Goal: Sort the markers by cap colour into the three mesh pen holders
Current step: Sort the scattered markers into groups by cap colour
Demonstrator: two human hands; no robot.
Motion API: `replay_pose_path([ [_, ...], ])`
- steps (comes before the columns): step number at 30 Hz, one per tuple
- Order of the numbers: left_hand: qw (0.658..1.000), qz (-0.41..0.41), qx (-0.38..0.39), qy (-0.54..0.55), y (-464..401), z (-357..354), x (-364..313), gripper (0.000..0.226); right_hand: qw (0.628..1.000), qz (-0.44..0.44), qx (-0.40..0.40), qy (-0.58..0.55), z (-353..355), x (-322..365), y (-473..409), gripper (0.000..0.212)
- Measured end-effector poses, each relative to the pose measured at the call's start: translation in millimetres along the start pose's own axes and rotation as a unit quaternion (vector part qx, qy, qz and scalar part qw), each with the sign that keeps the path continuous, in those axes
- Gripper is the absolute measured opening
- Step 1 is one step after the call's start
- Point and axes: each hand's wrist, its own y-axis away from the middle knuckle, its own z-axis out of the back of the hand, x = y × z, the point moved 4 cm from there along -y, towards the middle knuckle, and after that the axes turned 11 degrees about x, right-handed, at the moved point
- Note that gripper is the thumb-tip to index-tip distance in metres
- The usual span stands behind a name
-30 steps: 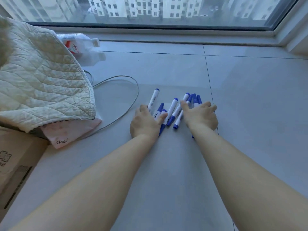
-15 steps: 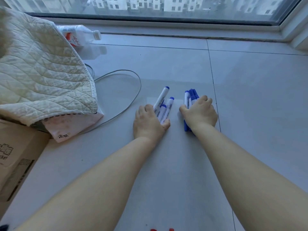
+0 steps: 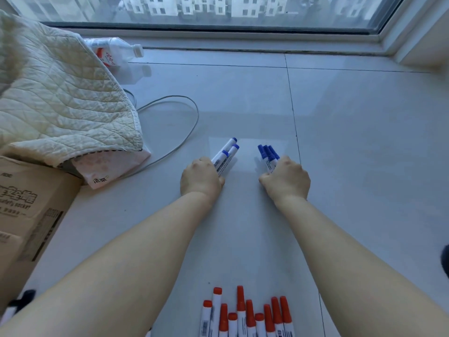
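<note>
Blue-capped markers [image 3: 227, 152] gripped in left hand [image 3: 201, 177]; right hand [image 3: 286, 180] grips another blue bunch [image 3: 268, 154]. Fingers curled round both. Red-capped markers [image 3: 245, 314] on floor [image 3: 364, 166].

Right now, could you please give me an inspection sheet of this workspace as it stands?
Surface: pale tiled floor, glossy, with dark grout lines.
Job's things: blue-capped markers in two bundles, one in each hand; red-capped markers lie side by side on the floor at the near edge. No mesh pen holders in view.
Clutter: quilted cream cover, cardboard box, plastic bottle lying on its side.
Hands: left hand grips the left bundle; right hand grips the right bundle.
Cables: a grey cable loops on the floor beside the cover, clear of the markers.
Surroundings: window onto apartment blocks.
</note>
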Motion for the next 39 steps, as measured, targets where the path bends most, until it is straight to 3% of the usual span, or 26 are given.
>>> replay_pose_path([
  [5, 0.995, 0.031, 0.089, -0.021, 41, -5, 17, 0.022, 0.994, -0.045, 0.103, -0.002, -4, -31, 58, 0.02],
  [8, 0.99, 0.067, 0.124, 0.021, 63, 4, 16, 0.015, 0.981, -0.1, 0.151, -0.071, 3, -57, 90, 0.021],
  [17, 0.98, -0.044, 0.182, 0.073, 157, 1, -70, 0.017, 0.942, -0.144, 0.146, -0.264, 56, -125, 159, 0.018],
  [24, 0.951, -0.02, 0.206, 0.231, 237, -56, -126, 0.03, 0.931, -0.126, 0.175, -0.295, 77, -177, 195, 0.012],
  [34, 0.925, 0.065, 0.18, 0.328, 301, -138, -154, 0.024, 0.912, -0.137, 0.232, -0.31, 43, -241, 236, 0.016],
  [39, 0.938, 0.081, 0.117, 0.315, 313, -156, -150, 0.021, 0.942, -0.092, 0.196, -0.256, 22, -240, 245, 0.024],
])
